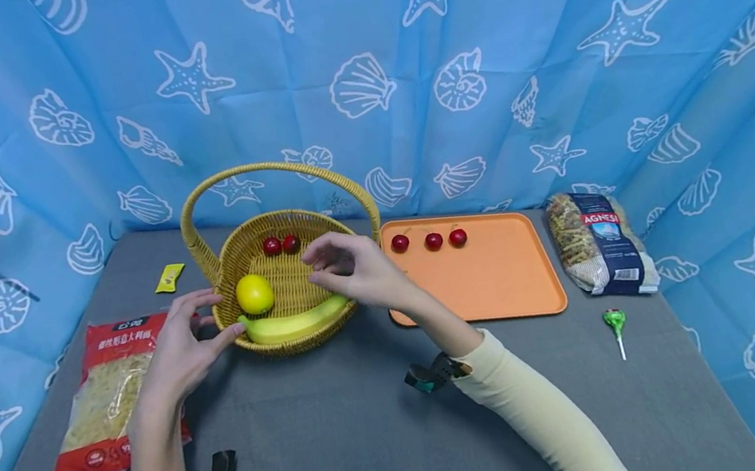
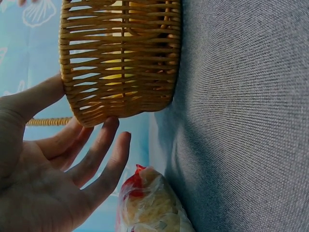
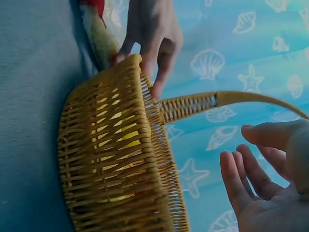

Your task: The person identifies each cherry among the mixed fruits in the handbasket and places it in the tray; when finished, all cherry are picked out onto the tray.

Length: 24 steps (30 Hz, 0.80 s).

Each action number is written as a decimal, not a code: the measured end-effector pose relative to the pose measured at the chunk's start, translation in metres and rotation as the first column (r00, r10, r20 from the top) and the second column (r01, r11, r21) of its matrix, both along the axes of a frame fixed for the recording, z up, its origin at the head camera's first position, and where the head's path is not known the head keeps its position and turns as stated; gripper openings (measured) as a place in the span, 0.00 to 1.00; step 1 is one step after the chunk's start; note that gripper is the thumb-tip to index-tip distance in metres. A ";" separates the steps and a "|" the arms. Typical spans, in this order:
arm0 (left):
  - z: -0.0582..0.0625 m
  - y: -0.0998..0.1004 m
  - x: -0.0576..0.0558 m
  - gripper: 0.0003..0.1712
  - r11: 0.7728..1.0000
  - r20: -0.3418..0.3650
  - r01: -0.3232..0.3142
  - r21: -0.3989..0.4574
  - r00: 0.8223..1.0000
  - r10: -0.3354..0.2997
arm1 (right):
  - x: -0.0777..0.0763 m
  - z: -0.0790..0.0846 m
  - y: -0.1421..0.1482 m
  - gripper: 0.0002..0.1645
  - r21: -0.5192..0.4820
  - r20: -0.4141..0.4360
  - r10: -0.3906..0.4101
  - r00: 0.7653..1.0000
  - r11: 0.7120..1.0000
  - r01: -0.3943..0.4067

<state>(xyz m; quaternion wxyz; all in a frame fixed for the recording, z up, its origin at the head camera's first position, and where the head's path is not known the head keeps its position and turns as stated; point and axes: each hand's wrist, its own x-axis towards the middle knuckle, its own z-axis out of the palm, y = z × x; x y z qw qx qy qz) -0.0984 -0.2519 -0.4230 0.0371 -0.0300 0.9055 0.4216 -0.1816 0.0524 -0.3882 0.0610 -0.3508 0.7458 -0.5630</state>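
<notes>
A wicker basket [image 1: 306,345] with a tall handle stands on the table. Inside lie a lemon [image 1: 254,294], a banana [image 1: 297,324] along the near side, and two cherries [image 1: 281,245] toward the back. My left hand [image 1: 184,343] holds the basket's left edge; in the left wrist view its thumb lies against the rim and its fingers reach around the woven side. Over the right part of the basket hovers my right hand [image 1: 358,270], fingers loosely bent and nothing between thumb and fingertips. The right wrist view shows this hand [image 3: 270,174] above the rim, beside the handle.
Right of the basket, an orange tray [image 1: 485,277] bears three cherries [image 1: 433,241]. Beyond it are a pasta bag [image 1: 599,243] and a green lollipop [image 1: 615,323]. A red pasta bag [image 1: 110,394] and a yellow candy [image 1: 169,277] lie left. A blue curtain [image 1: 394,145] hangs behind.
</notes>
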 end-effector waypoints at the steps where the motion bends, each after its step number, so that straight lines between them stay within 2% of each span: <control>1: 0.000 0.000 0.000 0.40 1.000 -0.002 0.000 -0.002 1.000 0.000 | -0.006 -0.001 -0.006 0.16 0.019 0.006 -0.004 1.000 1.000 0.004; 7: 0.000 0.001 0.000 0.40 1.000 -0.007 0.000 -0.005 1.000 0.000 | -0.037 -0.009 -0.035 0.16 0.150 0.056 -0.053 0.997 0.988 0.044; 15: 0.002 0.000 0.000 0.39 1.000 0.002 0.002 -0.007 1.000 -0.002 | -0.069 -0.021 -0.063 0.18 0.274 0.110 -0.124 0.986 0.957 0.089; 19: 0.002 0.000 -0.001 0.40 1.000 0.006 0.004 -0.007 1.000 -0.004 | -0.078 -0.025 -0.073 0.21 0.322 0.151 -0.166 0.974 0.940 0.110; 24: 0.002 0.000 0.000 0.39 1.000 0.003 0.008 -0.004 1.000 -0.008 | -0.081 -0.030 -0.084 0.23 0.348 0.204 -0.203 0.958 0.929 0.123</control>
